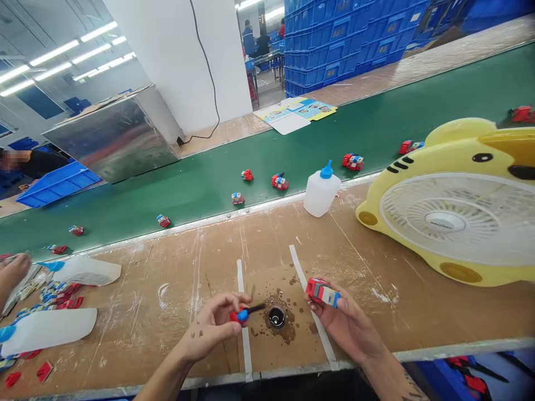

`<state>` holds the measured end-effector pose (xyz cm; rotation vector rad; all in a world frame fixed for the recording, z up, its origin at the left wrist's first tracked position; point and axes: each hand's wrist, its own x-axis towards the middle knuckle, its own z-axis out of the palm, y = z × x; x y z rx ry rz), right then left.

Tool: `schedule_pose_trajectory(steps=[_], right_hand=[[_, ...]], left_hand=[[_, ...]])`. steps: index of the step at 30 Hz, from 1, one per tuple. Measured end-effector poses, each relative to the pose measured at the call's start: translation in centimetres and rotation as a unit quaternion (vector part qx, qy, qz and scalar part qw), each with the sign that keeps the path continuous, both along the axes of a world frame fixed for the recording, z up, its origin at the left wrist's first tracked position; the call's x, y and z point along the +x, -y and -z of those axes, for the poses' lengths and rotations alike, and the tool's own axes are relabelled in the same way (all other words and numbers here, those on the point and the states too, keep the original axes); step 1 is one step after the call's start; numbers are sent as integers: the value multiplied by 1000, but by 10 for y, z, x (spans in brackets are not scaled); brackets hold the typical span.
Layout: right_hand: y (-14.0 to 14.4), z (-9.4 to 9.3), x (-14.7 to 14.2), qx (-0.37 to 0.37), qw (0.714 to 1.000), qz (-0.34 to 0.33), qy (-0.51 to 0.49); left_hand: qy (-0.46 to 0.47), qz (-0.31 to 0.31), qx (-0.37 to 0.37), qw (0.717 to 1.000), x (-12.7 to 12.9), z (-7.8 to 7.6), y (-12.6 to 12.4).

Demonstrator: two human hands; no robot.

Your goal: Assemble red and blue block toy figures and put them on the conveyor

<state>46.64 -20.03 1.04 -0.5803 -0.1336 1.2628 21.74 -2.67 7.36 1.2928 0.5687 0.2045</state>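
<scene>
My left hand (215, 323) pinches a small red and blue plastic part (241, 316) with a black rod pointing right. In my right hand (349, 323) is a small red, white, grey and blue toy vehicle (323, 293), held between thumb and fingers. Between the hands, a small round cup (276, 317) of dark liquid sits on the brown work surface (267, 278), with wet spots around it. One strip of white tape (239, 277) runs left of the cup and another strip (298, 265) runs right of it.
Behind the bench a green conveyor belt (200, 184) carries several toy pieces. A white bottle (321, 192) stands near it, left of a yellow fan (443, 217). At left, another person's hand (12, 278) is near lying bottles (86, 271) and piled parts. A blue bin (443, 379) is at lower right.
</scene>
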Motion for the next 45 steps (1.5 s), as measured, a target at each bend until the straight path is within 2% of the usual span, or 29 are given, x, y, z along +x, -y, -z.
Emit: schedule_pose_trajectory(steps=[1,3,5,7,10,12,14,16,18,20,27,29,31,33,37,39,42,45], right_hand=[[1,1,1,0,1000,6,-3],[1,2,2,-3,1000,11,-6],[1,2,3,-4,1000,6,-2],[0,2,4,2,1000,-4,11],[1,1,4,4,999,-10,52],[2,3,4,-12,995,-6,96],[4,6,2,-29,990,-6,141],[6,9,1,-36,985,-11,170],[9,11,-1,-37,983,-11,180],[10,12,-2,-35,983,-10,181],[16,10,2,-39,981,-3,189],[17,10,3,-38,979,3,201],[18,10,3,-30,975,-7,220],[18,9,0,-21,969,-15,244],[15,4,-11,-39,945,7,324],[12,1,-15,-58,923,2,379],[4,-8,-17,-68,876,-19,477],[-6,-18,-17,-43,822,-34,567]], left_hand=[[-9,-20,-4,1000,-4,5,-3],[-54,-47,48,996,-11,13,-10],[-102,-40,150,983,-13,14,-16],[-139,4,264,954,-9,8,-20],[-123,96,433,888,1,-8,-18],[-87,134,540,826,7,-17,-12],[-63,166,618,766,13,-23,-3],[-53,218,648,727,20,-28,6],[-32,274,657,702,29,-33,12],[-20,304,667,680,38,-37,16],[-21,330,687,647,57,-35,21],[-27,339,681,649,56,-32,20],[-32,332,660,673,52,-27,19],[-18,287,621,729,47,-22,16],[-8,116,459,881,36,-13,15],[-17,25,369,929,34,-8,17],[-10,-56,290,955,35,-1,21],[6,-64,270,961,40,2,21]])
